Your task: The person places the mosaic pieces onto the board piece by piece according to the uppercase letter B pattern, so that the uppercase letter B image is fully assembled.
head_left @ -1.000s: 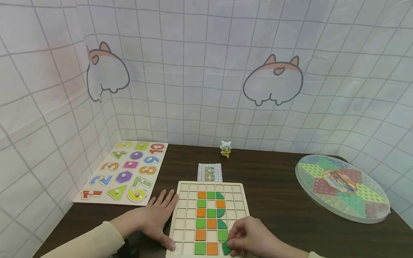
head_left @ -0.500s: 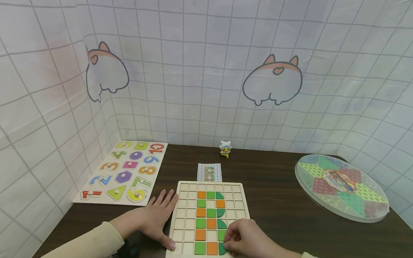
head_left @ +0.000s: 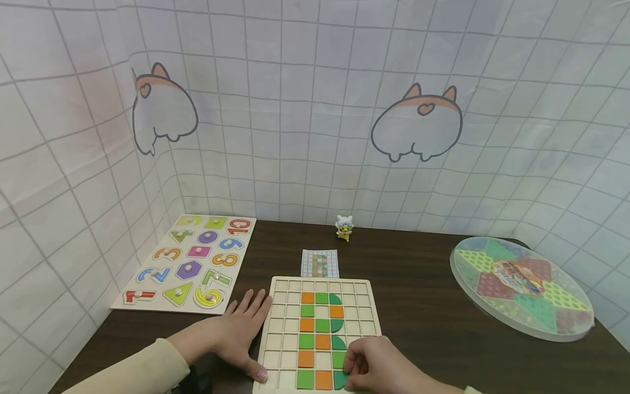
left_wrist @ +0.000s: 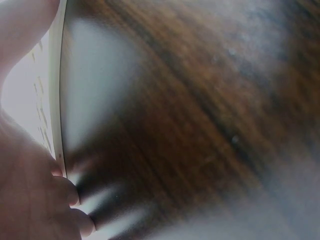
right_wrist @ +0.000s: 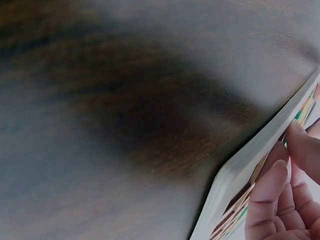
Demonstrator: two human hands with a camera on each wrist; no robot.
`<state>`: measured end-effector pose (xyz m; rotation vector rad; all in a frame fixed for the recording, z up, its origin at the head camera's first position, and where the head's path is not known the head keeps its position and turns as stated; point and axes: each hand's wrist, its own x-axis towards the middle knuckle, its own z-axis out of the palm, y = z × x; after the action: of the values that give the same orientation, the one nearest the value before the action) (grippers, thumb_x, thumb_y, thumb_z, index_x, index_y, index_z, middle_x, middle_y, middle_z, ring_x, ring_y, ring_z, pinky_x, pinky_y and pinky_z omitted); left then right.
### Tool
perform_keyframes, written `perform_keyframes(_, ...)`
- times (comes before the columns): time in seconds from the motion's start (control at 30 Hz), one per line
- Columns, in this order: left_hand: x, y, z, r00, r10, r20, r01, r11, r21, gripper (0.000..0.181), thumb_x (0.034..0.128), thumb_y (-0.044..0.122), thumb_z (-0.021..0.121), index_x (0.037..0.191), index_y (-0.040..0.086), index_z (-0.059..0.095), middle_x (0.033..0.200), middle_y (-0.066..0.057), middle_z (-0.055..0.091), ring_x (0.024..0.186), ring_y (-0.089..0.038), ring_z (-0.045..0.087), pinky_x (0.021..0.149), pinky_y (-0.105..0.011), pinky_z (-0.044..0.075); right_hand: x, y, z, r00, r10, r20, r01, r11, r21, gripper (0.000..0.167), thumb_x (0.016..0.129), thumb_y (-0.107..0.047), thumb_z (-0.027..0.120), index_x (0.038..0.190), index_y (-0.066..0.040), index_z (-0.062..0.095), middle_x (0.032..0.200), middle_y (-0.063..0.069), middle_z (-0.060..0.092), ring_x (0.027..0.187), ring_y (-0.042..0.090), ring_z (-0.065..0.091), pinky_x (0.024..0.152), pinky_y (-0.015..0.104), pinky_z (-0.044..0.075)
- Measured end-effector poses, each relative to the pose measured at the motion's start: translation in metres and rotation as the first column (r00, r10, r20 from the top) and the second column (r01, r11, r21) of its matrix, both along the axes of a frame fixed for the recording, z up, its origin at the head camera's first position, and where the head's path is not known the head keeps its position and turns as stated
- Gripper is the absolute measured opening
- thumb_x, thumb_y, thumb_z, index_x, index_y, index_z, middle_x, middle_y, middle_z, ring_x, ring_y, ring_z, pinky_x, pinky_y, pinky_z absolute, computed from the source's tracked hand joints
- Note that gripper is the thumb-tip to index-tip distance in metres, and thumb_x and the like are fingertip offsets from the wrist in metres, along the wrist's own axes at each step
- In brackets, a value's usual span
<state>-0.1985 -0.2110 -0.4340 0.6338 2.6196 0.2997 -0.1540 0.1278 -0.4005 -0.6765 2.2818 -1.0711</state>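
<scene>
A pale wooden grid board (head_left: 361,298) lies on the dark table, with several orange and green tiles in its cells. My left hand (head_left: 241,331) lies spread along its left side, fingertips at the edge and thumb on the lower left corner. At the near end, my right hand (head_left: 374,361) has curled fingers and thumb at the right edge of a dark green rounded tile (head_left: 339,379), which sits in a cell right of an orange square tile (head_left: 323,379). In the right wrist view, the hand (right_wrist: 300,190) reaches over the board's rim (right_wrist: 235,170) and partly hides the tiles.
A small pattern card (head_left: 320,264) lies just behind the board, and a toy figure (head_left: 344,227) stands farther back. On the left is a number-and-shape puzzle (head_left: 216,276). A round Chinese checkers board (head_left: 521,287) lies at right. Grid-patterned cloth (head_left: 305,109) surrounds the table.
The dark green rounded tile, tilted in my right fingers a second ago, now lies in its cell. My right hand shifted left with it, then slightly right. The left hand stayed put.
</scene>
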Motion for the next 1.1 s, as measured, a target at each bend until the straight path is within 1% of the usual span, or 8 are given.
perform_keyframes(0.2,0.000,0.001,0.003,1.000,-0.002,0.010,0.002,1.000,-0.011,0.149,0.0581,0.094,0.067,0.165,0.010,0.006,0.172,-0.020,0.000,0.158,-0.047,-0.001,0.120,-0.072,0.012,0.000,-0.001,-0.005,0.999,-0.006,-0.042,0.006,1.000,-0.005,0.015,0.083,-0.007,0.083,0.080,-0.012,0.069,0.070,-0.006,0.063,0.063,0.005,0.054,0.058,0.020,0.047)
perform_keyframes(0.33,0.000,0.001,0.004,1.000,0.001,0.017,-0.001,1.000,-0.012,0.149,0.0578,0.093,0.068,0.165,0.009,0.008,0.173,-0.019,0.000,0.158,-0.046,-0.001,0.121,-0.071,0.012,-0.011,0.006,-0.031,0.997,0.005,-0.072,-0.006,1.000,-0.012,0.015,0.083,-0.013,0.084,0.080,-0.016,0.070,0.070,-0.008,0.063,0.063,0.005,0.055,0.057,0.021,0.048)
perform_keyframes(0.43,0.000,0.002,0.005,1.000,0.004,0.020,-0.004,1.000,-0.012,0.150,0.0568,0.094,0.068,0.165,0.010,0.008,0.173,-0.019,0.001,0.158,-0.045,-0.002,0.121,-0.070,0.012,-0.022,0.013,-0.055,0.999,0.008,-0.041,-0.010,0.999,-0.032,0.015,0.083,-0.023,0.086,0.081,-0.022,0.071,0.071,-0.010,0.066,0.064,0.003,0.057,0.058,0.020,0.050)
perform_keyframes(0.5,0.000,0.002,0.005,1.000,0.001,0.018,-0.001,1.000,-0.011,0.150,0.0566,0.094,0.068,0.165,0.010,0.008,0.173,-0.019,0.001,0.158,-0.046,-0.001,0.121,-0.070,0.012,-0.024,0.015,-0.058,1.000,0.000,-0.019,-0.001,0.999,-0.041,0.015,0.082,-0.023,0.086,0.082,-0.021,0.072,0.073,-0.007,0.068,0.065,0.006,0.059,0.060,0.022,0.051)
perform_keyframes(0.57,0.000,0.002,0.005,1.000,-0.003,0.018,0.003,1.000,-0.009,0.150,0.0565,0.094,0.068,0.165,0.010,0.008,0.173,-0.019,0.001,0.158,-0.046,-0.001,0.121,-0.070,0.012,-0.022,0.017,-0.050,1.000,-0.005,-0.011,0.005,0.999,-0.039,0.014,0.083,-0.026,0.086,0.083,-0.022,0.072,0.074,-0.009,0.069,0.066,0.003,0.060,0.061,0.021,0.052)
perform_keyframes(0.8,-0.003,0.001,0.004,1.000,-0.007,0.021,0.008,1.000,-0.025,0.151,0.0550,0.097,0.066,0.165,0.010,0.008,0.173,-0.019,0.001,0.158,-0.046,-0.001,0.121,-0.071,0.013,-0.003,0.019,0.013,0.979,-0.059,-0.196,0.060,0.998,-0.001,0.012,0.089,-0.018,0.080,0.081,-0.016,0.071,0.073,-0.009,0.064,0.064,-0.001,0.054,0.058,0.021,0.046)
perform_keyframes(1.0,-0.001,0.003,0.009,1.000,-0.009,0.002,0.009,0.999,-0.050,0.151,0.0552,0.093,0.070,0.164,0.006,0.011,0.172,-0.022,0.003,0.157,-0.049,0.003,0.119,-0.072,0.014,-0.014,0.041,0.024,0.944,-0.078,-0.320,0.086,0.996,0.011,0.009,0.094,-0.020,0.075,0.087,-0.016,0.071,0.076,-0.011,0.065,0.064,-0.003,0.054,0.059,0.021,0.049)
perform_keyframes(1.1,0.002,0.005,0.015,1.000,-0.003,0.000,0.003,0.997,-0.075,0.150,0.0553,0.089,0.075,0.163,0.003,0.015,0.171,-0.023,0.004,0.157,-0.049,0.003,0.120,-0.072,0.013,-0.021,0.052,0.027,0.935,-0.090,-0.343,0.105,0.994,0.026,0.010,0.095,-0.025,0.073,0.089,-0.017,0.071,0.078,-0.011,0.066,0.066,-0.002,0.056,0.059,0.022,0.050)
